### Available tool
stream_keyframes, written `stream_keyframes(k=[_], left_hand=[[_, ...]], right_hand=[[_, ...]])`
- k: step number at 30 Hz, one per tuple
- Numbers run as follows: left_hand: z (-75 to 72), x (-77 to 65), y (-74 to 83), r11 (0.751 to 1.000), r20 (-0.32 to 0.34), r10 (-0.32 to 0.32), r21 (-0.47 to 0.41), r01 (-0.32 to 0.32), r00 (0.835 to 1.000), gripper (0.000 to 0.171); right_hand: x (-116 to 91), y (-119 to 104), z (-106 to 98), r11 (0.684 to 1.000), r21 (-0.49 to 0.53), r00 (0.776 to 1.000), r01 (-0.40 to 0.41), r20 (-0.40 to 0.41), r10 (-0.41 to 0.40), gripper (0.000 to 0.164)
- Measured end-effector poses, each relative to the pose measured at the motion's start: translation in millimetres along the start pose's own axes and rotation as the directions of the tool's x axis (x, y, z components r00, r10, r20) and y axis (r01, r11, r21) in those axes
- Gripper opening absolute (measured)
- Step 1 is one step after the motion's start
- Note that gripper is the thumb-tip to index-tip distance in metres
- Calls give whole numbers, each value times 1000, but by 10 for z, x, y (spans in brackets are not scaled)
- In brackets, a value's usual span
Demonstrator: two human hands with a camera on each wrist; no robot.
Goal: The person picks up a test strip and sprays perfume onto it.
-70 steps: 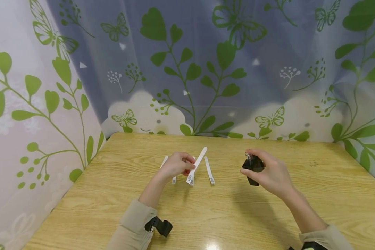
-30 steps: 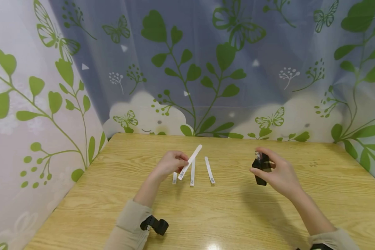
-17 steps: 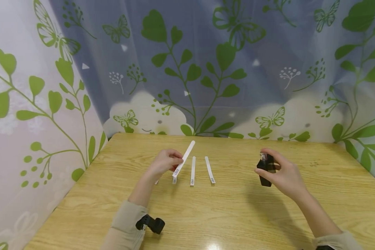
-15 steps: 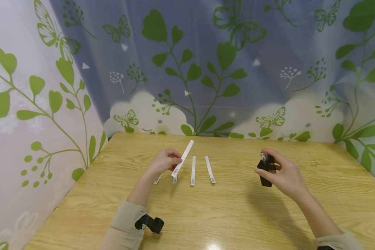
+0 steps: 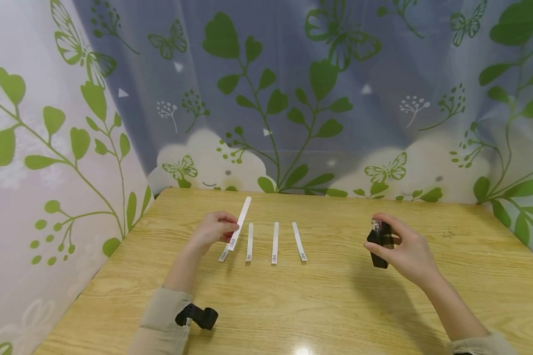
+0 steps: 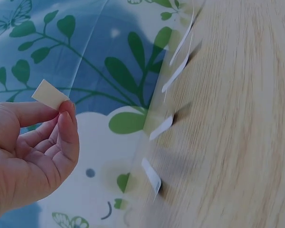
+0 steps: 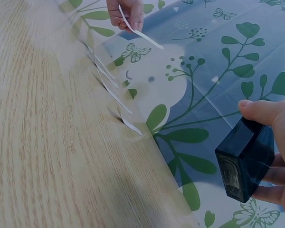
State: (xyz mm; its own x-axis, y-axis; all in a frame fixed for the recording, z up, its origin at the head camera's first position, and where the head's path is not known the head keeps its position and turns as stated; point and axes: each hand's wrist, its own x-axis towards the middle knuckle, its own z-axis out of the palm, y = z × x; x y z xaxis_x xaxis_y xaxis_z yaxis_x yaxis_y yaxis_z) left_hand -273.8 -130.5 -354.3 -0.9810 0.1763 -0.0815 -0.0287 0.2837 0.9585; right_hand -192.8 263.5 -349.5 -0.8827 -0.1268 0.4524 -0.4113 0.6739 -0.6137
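My left hand (image 5: 212, 230) pinches a white perfume test strip (image 5: 242, 219) between thumb and fingers, raised above the table and leaning to the right. Beneath it lies another strip (image 5: 223, 254), partly hidden by the hand and the held one. To the right, spaced out in a row, are a second strip (image 5: 249, 241), a third strip (image 5: 275, 242) and a bent strip (image 5: 299, 241), each with small print at the near end. My right hand (image 5: 406, 252) grips a black perfume bottle (image 7: 247, 159) upright above the table, one finger on its clear sprayer top (image 5: 375, 225).
The wooden table (image 5: 293, 305) ends at a patterned curtain (image 5: 266, 98) behind, with a pale patterned curtain (image 5: 49, 197) along the left side. A black wrist camera (image 5: 197, 316) sits on the left sleeve.
My left hand has moved left with its test strip, passing over the row and uncovering the strips to the right. The right hand has shifted right with the bottle, then stayed nearly still.
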Motion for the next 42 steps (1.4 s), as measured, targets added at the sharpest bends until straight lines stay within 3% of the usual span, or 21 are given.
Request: stream_keyframes(k=[16,26,37,42], left_hand=[[-392,-67,-159,1000,-43,-13,10,13,999,20],[-642,-78,-345,998,-77,-52,30,55,996,22],[-779,-53,-525,992,-111,-120,23,123,987,22],[-806,-41,-588,987,-97,-154,-54,149,983,23]], right_hand=[[-23,15,22,1000,-2,1000,10,17,-10,58],[-48,14,35,1000,-3,1000,-8,22,8,59],[-47,0,30,999,14,997,-49,58,49,61],[-35,-9,24,999,6,997,-50,67,50,61]])
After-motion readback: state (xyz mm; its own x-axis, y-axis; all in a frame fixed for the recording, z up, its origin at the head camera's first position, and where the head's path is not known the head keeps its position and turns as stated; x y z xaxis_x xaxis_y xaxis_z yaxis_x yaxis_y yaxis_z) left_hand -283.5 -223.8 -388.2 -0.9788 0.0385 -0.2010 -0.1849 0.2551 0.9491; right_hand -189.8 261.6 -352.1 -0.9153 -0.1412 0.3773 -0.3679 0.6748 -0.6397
